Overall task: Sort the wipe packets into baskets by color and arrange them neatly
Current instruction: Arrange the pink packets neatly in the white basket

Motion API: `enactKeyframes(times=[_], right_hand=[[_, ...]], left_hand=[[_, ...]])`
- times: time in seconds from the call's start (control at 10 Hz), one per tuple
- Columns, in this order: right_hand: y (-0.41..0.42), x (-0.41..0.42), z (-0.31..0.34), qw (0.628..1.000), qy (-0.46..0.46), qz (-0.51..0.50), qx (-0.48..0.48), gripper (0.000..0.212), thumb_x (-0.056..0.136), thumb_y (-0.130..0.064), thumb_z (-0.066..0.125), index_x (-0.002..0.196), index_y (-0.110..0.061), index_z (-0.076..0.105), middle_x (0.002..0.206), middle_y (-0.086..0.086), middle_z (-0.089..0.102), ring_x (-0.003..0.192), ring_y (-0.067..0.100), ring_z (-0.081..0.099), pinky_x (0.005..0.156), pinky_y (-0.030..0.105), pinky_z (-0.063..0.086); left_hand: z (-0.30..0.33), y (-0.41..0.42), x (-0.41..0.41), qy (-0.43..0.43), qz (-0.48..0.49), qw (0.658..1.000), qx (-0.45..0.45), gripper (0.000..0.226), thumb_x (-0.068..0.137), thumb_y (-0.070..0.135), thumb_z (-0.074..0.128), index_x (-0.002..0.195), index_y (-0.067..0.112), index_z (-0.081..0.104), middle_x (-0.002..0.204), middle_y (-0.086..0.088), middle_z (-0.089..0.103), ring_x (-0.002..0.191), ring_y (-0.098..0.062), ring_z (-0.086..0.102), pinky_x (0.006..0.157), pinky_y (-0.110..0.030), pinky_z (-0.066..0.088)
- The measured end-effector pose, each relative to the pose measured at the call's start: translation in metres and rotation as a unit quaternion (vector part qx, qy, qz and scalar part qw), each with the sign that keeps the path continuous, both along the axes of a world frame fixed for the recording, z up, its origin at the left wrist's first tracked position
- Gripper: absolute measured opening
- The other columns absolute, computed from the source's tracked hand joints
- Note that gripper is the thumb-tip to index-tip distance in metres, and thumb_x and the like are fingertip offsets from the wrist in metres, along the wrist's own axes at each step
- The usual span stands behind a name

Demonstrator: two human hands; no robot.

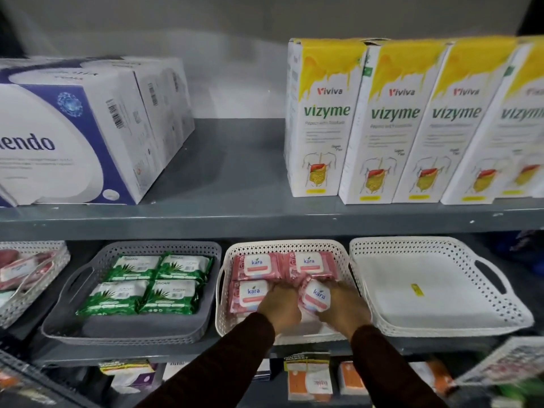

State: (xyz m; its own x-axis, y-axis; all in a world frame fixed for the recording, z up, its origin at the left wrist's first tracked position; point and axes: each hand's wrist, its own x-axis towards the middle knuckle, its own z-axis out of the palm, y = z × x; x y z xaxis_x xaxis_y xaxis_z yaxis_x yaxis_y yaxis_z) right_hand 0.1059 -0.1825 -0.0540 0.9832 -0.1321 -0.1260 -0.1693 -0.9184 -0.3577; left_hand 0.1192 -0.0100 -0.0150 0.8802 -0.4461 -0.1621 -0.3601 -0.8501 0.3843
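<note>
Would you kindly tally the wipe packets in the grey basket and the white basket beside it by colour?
Green packets, grey basket: 4
Pink packets, white basket: 4; right hand holds one tilted, left hand rests on another
Total: 8

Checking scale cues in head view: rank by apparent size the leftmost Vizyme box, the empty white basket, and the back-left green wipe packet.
1. Empty white basket, though nearer the camera.
2. Leftmost Vizyme box, not far behind.
3. Back-left green wipe packet, clearly smallest.
</note>
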Motion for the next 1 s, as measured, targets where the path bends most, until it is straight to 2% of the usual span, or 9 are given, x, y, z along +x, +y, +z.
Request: enactKeyframes(times=[0.1, 0.2, 0.3, 0.5, 0.6, 0.7, 0.8, 0.9, 1.0], right_hand=[[-0.007, 0.001, 0.006, 0.998, -0.005, 0.058, -0.003, 0.079, 0.076, -0.033, 0.079, 0.144, -0.043, 0.041, 0.147, 0.000, 0.045, 0.132, 0.026, 0.043, 0.106, 0.043, 0.044], [-0.009, -0.002, 0.009, 0.997, 0.009, 0.082, 0.002, 0.077, 0.084, -0.036, 0.071, 0.150, -0.039, 0.031, 0.160, 0.000, 0.028, 0.141, 0.026, 0.034, 0.112, 0.043, 0.038], [-0.006, -0.004, 0.009, 0.995, 0.001, 0.102, 0.021, 0.071, 0.089, -0.044, 0.065, 0.150, -0.045, 0.029, 0.164, -0.006, 0.021, 0.148, 0.019, 0.024, 0.114, 0.042, 0.036], [-0.001, -0.001, 0.003, 0.990, 0.015, 0.088, 0.110, 0.064, 0.093, -0.021, 0.066, 0.148, -0.039, 0.040, 0.163, 0.006, 0.025, 0.149, 0.024, 0.027, 0.119, 0.034, 0.020], [-0.010, 0.008, -0.008, 0.985, 0.002, 0.092, 0.144, 0.064, 0.090, -0.015, 0.070, 0.144, -0.039, 0.046, 0.162, 0.002, 0.029, 0.147, 0.022, 0.032, 0.120, 0.036, 0.021], [-0.017, 0.014, -0.008, 0.981, 0.004, 0.093, 0.168, 0.062, 0.088, -0.009, 0.071, 0.140, -0.037, 0.053, 0.160, -0.005, 0.032, 0.143, 0.017, 0.038, 0.120, 0.033, 0.027], [-0.020, 0.018, -0.010, 0.974, 0.020, 0.093, 0.207, 0.061, 0.089, -0.003, 0.069, 0.138, -0.036, 0.054, 0.161, -0.010, 0.029, 0.143, 0.013, 0.035, 0.118, 0.035, 0.033], [-0.021, 0.019, -0.015, 0.976, 0.022, 0.100, 0.194, 0.062, 0.091, -0.003, 0.066, 0.140, -0.037, 0.052, 0.162, -0.010, 0.026, 0.145, 0.016, 0.034, 0.119, 0.036, 0.032], [-0.016, 0.022, -0.012, 0.977, 0.023, 0.104, 0.183, 0.052, 0.095, -0.013, 0.062, 0.142, -0.031, 0.051, 0.162, -0.004, 0.023, 0.146, 0.021, 0.034, 0.120, 0.042, 0.031]], left_hand=[[-0.013, -0.002, -0.007, -0.047, -0.053, 0.995, 0.064, 0.060, 0.082, 0.004, 0.049, 0.140, 0.000, 0.038, 0.152, -0.017, 0.031, 0.141, -0.036, 0.022, 0.118, -0.048, 0.013], [-0.020, 0.015, -0.013, -0.069, 0.003, 0.995, 0.068, 0.079, 0.082, 0.003, 0.047, 0.152, 0.008, 0.010, 0.161, -0.010, 0.003, 0.146, -0.034, -0.004, 0.118, -0.055, 0.007], [-0.024, 0.041, -0.006, -0.081, 0.083, 0.988, 0.104, 0.071, 0.090, 0.007, 0.036, 0.151, 0.015, 0.001, 0.158, -0.008, -0.011, 0.144, -0.039, -0.009, 0.114, -0.061, -0.002], [-0.035, 0.054, 0.007, -0.019, 0.072, 0.997, 0.009, 0.067, 0.090, 0.001, 0.045, 0.149, 0.023, 0.025, 0.160, -0.006, 0.016, 0.146, -0.031, 0.014, 0.119, -0.045, 0.011], [-0.034, 0.058, 0.008, -0.003, 0.084, 0.996, -0.030, 0.070, 0.088, -0.003, 0.045, 0.148, 0.030, 0.029, 0.159, -0.001, 0.021, 0.143, -0.030, 0.023, 0.116, -0.042, 0.024], [-0.034, 0.060, 0.007, -0.025, 0.066, 0.997, -0.033, 0.067, 0.091, -0.011, 0.040, 0.147, 0.024, 0.032, 0.154, 0.001, 0.034, 0.136, -0.020, 0.039, 0.106, -0.026, 0.038], [-0.038, 0.062, 0.009, -0.022, 0.058, 0.997, -0.044, 0.066, 0.089, -0.016, 0.040, 0.143, 0.022, 0.040, 0.148, 0.006, 0.042, 0.130, -0.010, 0.046, 0.104, -0.021, 0.040], [-0.041, 0.067, 0.013, -0.026, 0.047, 0.997, -0.049, 0.066, 0.088, -0.016, 0.042, 0.141, 0.023, 0.043, 0.147, 0.005, 0.045, 0.131, -0.012, 0.045, 0.107, -0.028, 0.040], [-0.033, 0.068, 0.015, -0.060, 0.030, 0.996, -0.063, 0.048, 0.095, 0.003, 0.043, 0.140, 0.021, 0.045, 0.141, 0.000, 0.053, 0.125, -0.015, 0.052, 0.105, -0.026, 0.041]])
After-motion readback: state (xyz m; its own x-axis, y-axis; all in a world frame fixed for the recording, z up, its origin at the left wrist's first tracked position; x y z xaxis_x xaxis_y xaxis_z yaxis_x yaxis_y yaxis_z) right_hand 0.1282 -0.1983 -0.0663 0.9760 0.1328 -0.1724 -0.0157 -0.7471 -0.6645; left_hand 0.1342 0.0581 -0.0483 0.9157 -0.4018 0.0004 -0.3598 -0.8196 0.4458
